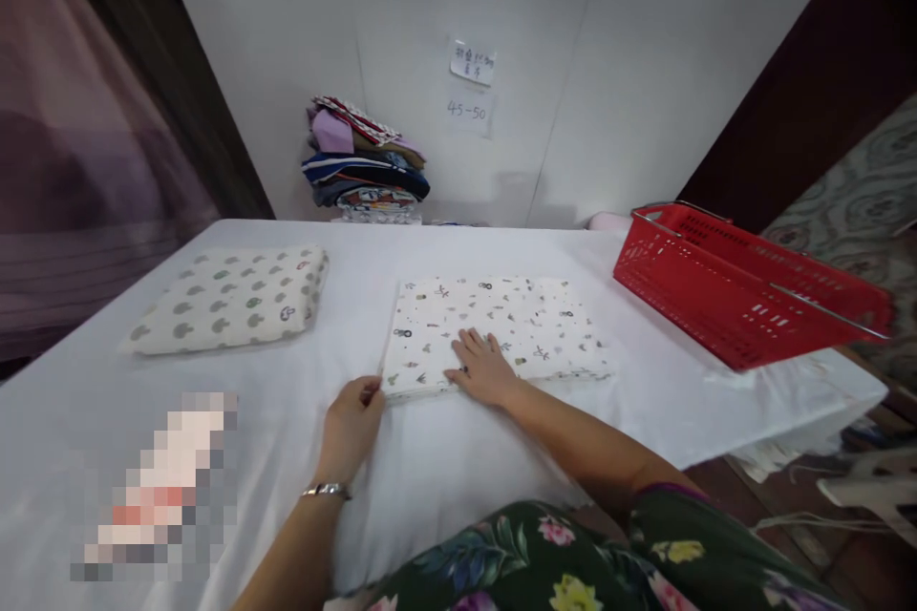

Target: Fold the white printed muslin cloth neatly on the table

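Cloth (508,310): folded into a flat printed rectangle, lying on the counter (458,253) at the centre of the clock, with twelve toward the wall (616,67).
Left hand (351,425): at eight o'clock, with fingers bent together at the near corner; impossible to see whether really pinching it. Best kept light, just steadying the corner without tugging it askew.
Right hand (491,374): near six o'clock, palm down on the cloth, with fingers spread and grasping nothing. Probably best to press evenly and stroke toward three o'clock, without dragging the top layer.
Near edge (422,391): showing stacked layers, seemingly a bit uneven toward four o'clock; worth nudging into line while pressing.
Bundle (236,296): thicker, folded, at nine o'clock, well apart from the cloth.
Basket (688,296): red, at three o'clock, also well apart; best not bumped by a wide stroke.
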Demonstrator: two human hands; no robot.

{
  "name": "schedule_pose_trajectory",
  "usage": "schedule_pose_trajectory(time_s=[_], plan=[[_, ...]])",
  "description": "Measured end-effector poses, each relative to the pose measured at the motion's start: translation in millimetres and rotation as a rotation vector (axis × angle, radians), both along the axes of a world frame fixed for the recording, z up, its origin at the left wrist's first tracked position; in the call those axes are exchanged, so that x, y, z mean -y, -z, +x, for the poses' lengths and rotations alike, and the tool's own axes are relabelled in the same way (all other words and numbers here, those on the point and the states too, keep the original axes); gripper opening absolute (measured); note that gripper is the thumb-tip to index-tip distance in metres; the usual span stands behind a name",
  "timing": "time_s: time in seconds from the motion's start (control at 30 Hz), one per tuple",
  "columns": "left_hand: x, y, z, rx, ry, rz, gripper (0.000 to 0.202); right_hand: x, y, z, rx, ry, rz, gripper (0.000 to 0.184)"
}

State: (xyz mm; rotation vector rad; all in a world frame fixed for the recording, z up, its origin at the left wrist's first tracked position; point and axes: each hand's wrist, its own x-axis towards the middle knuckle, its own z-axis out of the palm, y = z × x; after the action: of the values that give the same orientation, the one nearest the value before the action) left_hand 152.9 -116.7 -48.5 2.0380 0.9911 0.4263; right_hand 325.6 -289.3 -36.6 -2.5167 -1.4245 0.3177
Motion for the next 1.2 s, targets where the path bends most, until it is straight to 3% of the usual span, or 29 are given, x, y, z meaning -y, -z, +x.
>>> schedule_pose_trajectory(time_s=[0.17, 0.3, 0.47, 0.6, 0.77, 0.97, 1.07, 1.2], plan=[[-1.5, -0.6, 1.0, -0.033, 0.011, 0.033, 0.032, 5.9, -13.0, 6.5, -0.075, -0.006, 0.008, 0.072], [-6.4, -0.6, 0.1, -0.06, 0.055, 0.042, 0.033, 48.5, -25.1, 29.1, 0.027, 0.091, 0.024, 0.073], [-8.8, -0.9, 1.7, -0.102, 0.063, 0.053, 0.032, 107.4, -5.6, 58.2, 0.106, 0.342, -0.073, 0.07], [-4.4, -3.9, 3.9, -0.12, 0.028, 0.103, 0.031, 117.1, 8.8, 62.3, 0.067, 0.38, -0.043, 0.067], [-2.4, -8.3, 5.7, -0.139, 0.038, 0.107, 0.03, 130.3, 1.9, 79.3, -0.05, 0.428, 0.125, 0.064], [0.8, -14.6, 7.5, -0.174, 0.033, 0.127, 0.03, 204.2, -3.5, 121.6, 0.01, 0.717, 0.283, 0.053], [3.0, -18.6, 7.9, -0.208, 0.038, 0.127, 0.03, 234.1, -0.7, 128.2, -0.144, 0.891, 0.277, 0.05], [7.5, -25.1, 9.0, -0.235, 0.054, 0.177, 0.031, 244.1, 3.4, 127.1, -0.273, 0.906, 0.208, 0.052]])
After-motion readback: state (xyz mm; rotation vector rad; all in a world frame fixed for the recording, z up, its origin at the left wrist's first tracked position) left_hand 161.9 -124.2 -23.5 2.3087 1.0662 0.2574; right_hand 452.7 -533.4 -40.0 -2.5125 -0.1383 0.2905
